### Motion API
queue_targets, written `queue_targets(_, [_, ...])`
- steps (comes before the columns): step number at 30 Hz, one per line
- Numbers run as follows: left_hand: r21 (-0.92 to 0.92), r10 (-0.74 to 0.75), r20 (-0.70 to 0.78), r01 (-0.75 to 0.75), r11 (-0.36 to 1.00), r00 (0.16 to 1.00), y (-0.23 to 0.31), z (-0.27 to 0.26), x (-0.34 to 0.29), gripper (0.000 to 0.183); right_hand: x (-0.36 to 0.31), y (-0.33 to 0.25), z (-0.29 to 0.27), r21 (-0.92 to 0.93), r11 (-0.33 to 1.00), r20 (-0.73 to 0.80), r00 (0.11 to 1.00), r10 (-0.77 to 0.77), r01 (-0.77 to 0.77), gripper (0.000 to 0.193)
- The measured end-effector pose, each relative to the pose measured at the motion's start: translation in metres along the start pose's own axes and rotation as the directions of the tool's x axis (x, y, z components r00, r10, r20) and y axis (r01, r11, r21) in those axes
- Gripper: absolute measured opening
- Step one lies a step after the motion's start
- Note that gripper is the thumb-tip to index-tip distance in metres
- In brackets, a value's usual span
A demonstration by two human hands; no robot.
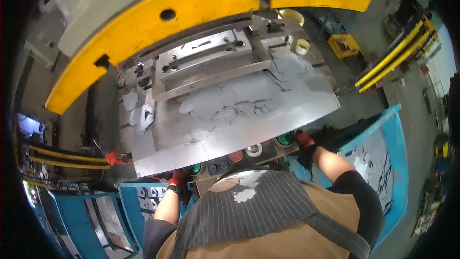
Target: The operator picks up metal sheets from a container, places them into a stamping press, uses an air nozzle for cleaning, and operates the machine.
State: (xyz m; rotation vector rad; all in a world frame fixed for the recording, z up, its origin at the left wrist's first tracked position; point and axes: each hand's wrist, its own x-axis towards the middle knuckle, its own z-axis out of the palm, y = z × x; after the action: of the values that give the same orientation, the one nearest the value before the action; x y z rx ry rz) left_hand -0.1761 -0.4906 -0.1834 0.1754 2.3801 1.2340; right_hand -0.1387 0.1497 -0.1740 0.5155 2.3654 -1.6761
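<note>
My left hand [177, 180], in a red and dark glove, is at the left end of a control panel [222, 161], beside a green push button [196, 168]. At the panel's other end my right hand [305, 145], gloved in red and black, is next to a larger green button [284, 139]. The fingers of both hands are too hidden and dark to make out. Just beyond the panel is the press's flat metal bed [201, 146]. Flat grey sheet-metal pieces [225, 108] lie across it, in front of a steel die block [206, 64].
A yellow press beam [206, 12] arches over the die. Smaller metal pieces [143, 119] lie at the bed's left. Blue bins with cut metal stand at the right [401, 163] and lower left [125, 196]. Yellow guard rails [393, 57] and a yellow crate [343, 45] are farther right.
</note>
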Motion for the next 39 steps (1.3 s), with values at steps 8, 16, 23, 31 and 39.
queue_targets(8, [-0.617, -0.52, 0.124, 0.476, 0.626, 0.845, 0.094, -0.001, 0.004, 0.052, 0.018, 0.029, 0.004, 0.193, 0.966, -0.015, 0.984, 0.18, -0.174, 0.033])
queue_targets(16, [0.06, -0.143, -0.375, 0.178, 0.982, 0.916, 0.023, 0.015, -0.059, 0.044, -0.052, -0.048, -0.045, 0.091, 0.993, -0.191, 0.98, -0.054, 0.073, 0.033])
queue_targets(23, [-0.73, -0.61, -0.615, -0.069, 0.68, 0.5, 0.019, 0.014, -0.132, 0.042, 0.024, -0.191, -0.08, -0.45, 0.878, -0.516, 0.755, -0.406, 0.164, 0.042])
queue_targets(31, [-0.649, -0.58, -0.744, -0.149, 0.746, 0.334, 0.045, -0.012, -0.15, 0.04, 0.162, -0.19, -0.08, -0.798, 0.602, -0.304, 0.879, -0.367, -0.025, 0.055])
queue_targets(39, [-0.516, -0.461, -0.829, -0.116, 0.849, 0.315, 0.088, -0.029, -0.145, 0.038, 0.017, -0.136, -0.063, -0.807, 0.579, -0.414, 0.812, -0.412, -0.117, 0.054])
